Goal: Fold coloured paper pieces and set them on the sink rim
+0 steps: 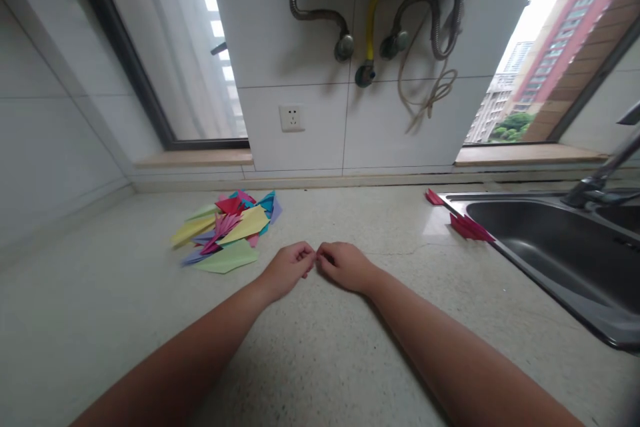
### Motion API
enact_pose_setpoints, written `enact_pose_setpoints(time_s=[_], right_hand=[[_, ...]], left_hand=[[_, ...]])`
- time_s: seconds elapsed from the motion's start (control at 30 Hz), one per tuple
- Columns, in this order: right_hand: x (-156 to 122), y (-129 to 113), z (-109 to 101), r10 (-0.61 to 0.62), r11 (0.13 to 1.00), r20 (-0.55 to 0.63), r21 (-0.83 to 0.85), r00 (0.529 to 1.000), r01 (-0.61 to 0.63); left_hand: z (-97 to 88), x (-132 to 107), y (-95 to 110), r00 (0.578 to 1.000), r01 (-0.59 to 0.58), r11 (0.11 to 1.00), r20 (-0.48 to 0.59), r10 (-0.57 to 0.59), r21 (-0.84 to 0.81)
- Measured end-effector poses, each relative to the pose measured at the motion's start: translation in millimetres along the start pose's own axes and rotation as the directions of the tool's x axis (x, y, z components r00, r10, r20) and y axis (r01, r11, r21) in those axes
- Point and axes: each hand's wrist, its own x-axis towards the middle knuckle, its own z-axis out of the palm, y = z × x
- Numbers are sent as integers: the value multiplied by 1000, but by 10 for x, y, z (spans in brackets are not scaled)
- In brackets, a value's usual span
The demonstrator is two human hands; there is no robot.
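My left hand (287,269) rests on the speckled pale countertop (320,347), its fingers loosely curled with nothing visible in them. Against its fingertips lies my right hand (347,267), also curled closed, with no object showing. Just left of my left hand is a loose pile of folded paper planes in several colours, among them a green paper plane (230,256), a yellow paper plane (245,223) and a pink paper plane (220,230). Farther right, by the sink, sit a larger red folded paper piece (470,228) and a smaller red folded paper piece (433,197).
A steel sink (530,280) with a faucet (595,187) takes up the right side. Along the back stands a tiled wall (320,140) with a power socket (292,118), metal hoses (320,13) and a yellow pipe (373,13). Windows flank it.
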Motion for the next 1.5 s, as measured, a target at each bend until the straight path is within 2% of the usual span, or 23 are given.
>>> enact_pose_setpoints(time_s=[0.13,0.27,0.4,0.63,0.77,0.87,0.97,1.07,1.1,1.2,1.27,1.4,1.5], right_hand=[[-42,58,-43,-51,991,27,124,998,47],[-48,57,-37,-77,990,29,122,997,73],[-29,65,-18,-68,991,44,122,997,63],[-4,85,-23,-58,982,51,185,997,48],[9,96,-38,-56,977,52,210,997,44],[15,105,-44,-44,974,50,226,998,31],[16,114,-40,-44,970,43,241,998,32],[13,126,-32,-48,966,44,256,998,36],[11,130,-30,-51,966,43,257,998,38],[7,140,-27,-56,968,33,245,998,47],[5,145,-27,-60,970,27,236,998,52],[5,147,-29,-71,972,26,227,997,64],[4,147,-28,-75,972,25,227,997,67]], left_hand=[[5,-8,12,1000,-13,998,6,13,69],[20,-33,80,998,-63,982,-2,65,176],[26,-45,129,998,-67,975,-4,69,212],[23,-42,108,996,-89,967,-7,94,240],[25,-53,125,989,-129,936,-23,144,328],[-56,-52,207,968,-203,867,-41,248,454],[-273,-30,318,911,-218,751,-146,386,623],[-590,0,375,833,-58,590,-287,473,805],[-696,7,370,825,14,537,-313,471,844],[-946,12,294,832,205,419,-383,402,884],[-1038,8,228,843,272,367,-405,355,889],[-1093,1,171,868,304,269,-381,317,914],[-1077,-6,231,880,276,244,-346,325,930]])
